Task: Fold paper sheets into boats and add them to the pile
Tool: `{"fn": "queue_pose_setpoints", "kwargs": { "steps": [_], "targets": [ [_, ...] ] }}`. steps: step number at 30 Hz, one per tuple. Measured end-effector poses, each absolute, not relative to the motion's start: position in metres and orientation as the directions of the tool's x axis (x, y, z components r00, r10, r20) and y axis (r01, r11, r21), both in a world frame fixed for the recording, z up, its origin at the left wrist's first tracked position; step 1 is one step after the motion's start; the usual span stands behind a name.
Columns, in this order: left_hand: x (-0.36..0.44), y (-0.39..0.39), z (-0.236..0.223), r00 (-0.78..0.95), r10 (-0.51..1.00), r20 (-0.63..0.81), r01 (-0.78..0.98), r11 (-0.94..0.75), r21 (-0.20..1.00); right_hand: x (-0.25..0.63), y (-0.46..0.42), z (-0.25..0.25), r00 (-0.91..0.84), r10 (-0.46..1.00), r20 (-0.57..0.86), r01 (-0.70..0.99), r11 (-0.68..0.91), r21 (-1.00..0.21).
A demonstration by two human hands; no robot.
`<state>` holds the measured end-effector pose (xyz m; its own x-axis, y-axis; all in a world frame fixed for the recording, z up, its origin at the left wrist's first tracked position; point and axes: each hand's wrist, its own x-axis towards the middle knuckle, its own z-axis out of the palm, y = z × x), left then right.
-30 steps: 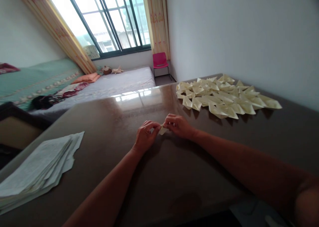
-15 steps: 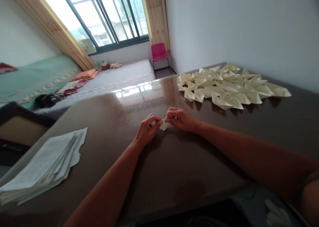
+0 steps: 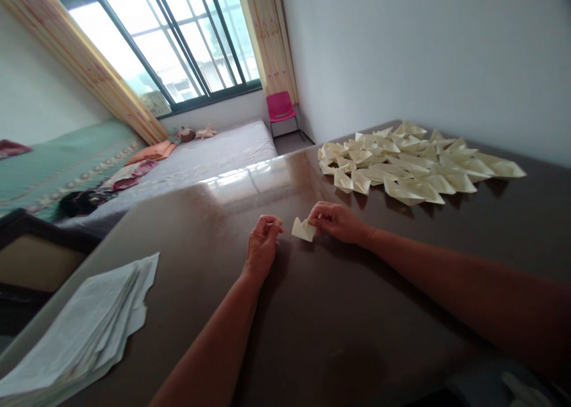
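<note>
Left hand [image 3: 263, 243] has moved off the folded paper [image 3: 303, 231], which sits over the table [image 3: 321, 312], pinched at its right end by the right hand [image 3: 336, 221] alone. The left's fingers curl loosely, empty (just beside it). Too tight a pinch could crease the paper; one-sided support could let it twist.
</note>
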<state>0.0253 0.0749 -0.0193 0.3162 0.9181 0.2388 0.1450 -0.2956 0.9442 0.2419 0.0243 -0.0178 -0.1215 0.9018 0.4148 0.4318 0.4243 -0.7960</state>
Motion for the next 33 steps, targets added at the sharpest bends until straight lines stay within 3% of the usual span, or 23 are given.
{"fn": "queue_pose_setpoints", "kwargs": {
  "steps": [3,8,15,19,26,33],
  "targets": [
    [0.026,0.076,-0.020,0.301,0.919,0.253,0.103,-0.295,0.950,0.244,0.026,-0.019,-0.120,0.898,0.423,0.440,0.431,-0.788],
    [0.029,0.076,-0.021,0.510,0.838,0.194,0.201,-0.335,0.920,0.240,0.020,-0.011,-0.209,0.837,0.506,0.570,0.525,-0.632],
    [0.030,0.073,-0.018,0.465,0.853,0.238,0.237,-0.379,0.895,0.239,0.017,-0.010,-0.194,0.822,0.535,0.669,0.510,-0.541],
    [0.032,0.069,-0.017,0.518,0.805,0.289,0.207,-0.446,0.871,0.235,0.013,-0.010,-0.276,0.822,0.497,0.707,0.525,-0.475],
    [0.031,0.072,-0.016,0.483,0.841,0.245,0.265,-0.407,0.874,0.234,0.015,-0.009,-0.231,0.838,0.494,0.706,0.494,-0.507],
    [0.034,0.070,-0.016,0.553,0.734,0.393,0.279,-0.608,0.743,0.231,0.014,-0.005,-0.216,0.851,0.478,0.730,0.466,-0.500]
  ]
}}
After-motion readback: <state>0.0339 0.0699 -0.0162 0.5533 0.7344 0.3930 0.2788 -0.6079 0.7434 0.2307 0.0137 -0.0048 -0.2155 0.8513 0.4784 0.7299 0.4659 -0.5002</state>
